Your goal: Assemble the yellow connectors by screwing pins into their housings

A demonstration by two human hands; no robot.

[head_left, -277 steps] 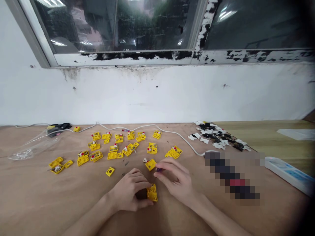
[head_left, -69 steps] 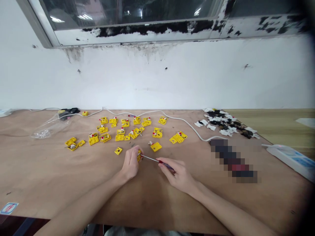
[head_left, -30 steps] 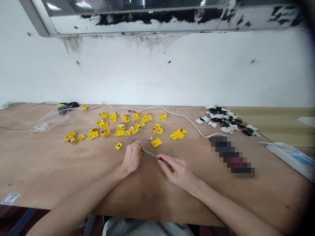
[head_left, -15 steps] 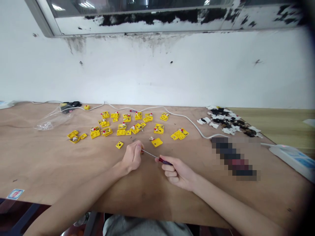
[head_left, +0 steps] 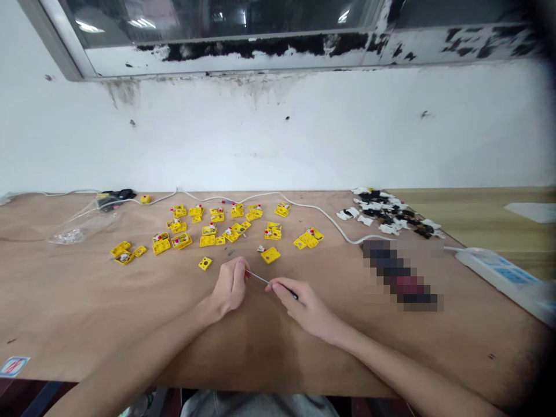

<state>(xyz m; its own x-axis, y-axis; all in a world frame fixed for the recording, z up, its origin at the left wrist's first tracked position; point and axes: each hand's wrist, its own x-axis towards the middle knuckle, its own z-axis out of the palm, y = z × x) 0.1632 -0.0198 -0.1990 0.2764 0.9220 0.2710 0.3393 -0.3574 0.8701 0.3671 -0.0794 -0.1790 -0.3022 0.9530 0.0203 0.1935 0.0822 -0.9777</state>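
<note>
My right hand (head_left: 299,304) is closed round the handle of a screwdriver (head_left: 259,278), whose thin metal shaft points left. The shaft's tip reaches my left hand (head_left: 231,282), which is closed with its fingers pinched together. What sits inside the left fingers is hidden by them. Just beyond the hands lie a yellow plastic cover (head_left: 271,255) with a small white-and-red part (head_left: 261,249) beside it, and a small yellow plate with holes (head_left: 205,263). Farther back are several opened yellow cases (head_left: 208,236) with red and white parts in them.
A white cable (head_left: 324,213) runs along the back of the table to a power strip (head_left: 495,272) at right. Black and white scraps (head_left: 391,211) are heaped at back right. A clear plastic bag (head_left: 82,223) lies at left. A blurred-out object (head_left: 397,275) lies right of my hand.
My right hand has turned about the screwdriver handle, its fingers now covering more of it. My left hand keeps its pinch. The whole view has shifted slightly.
</note>
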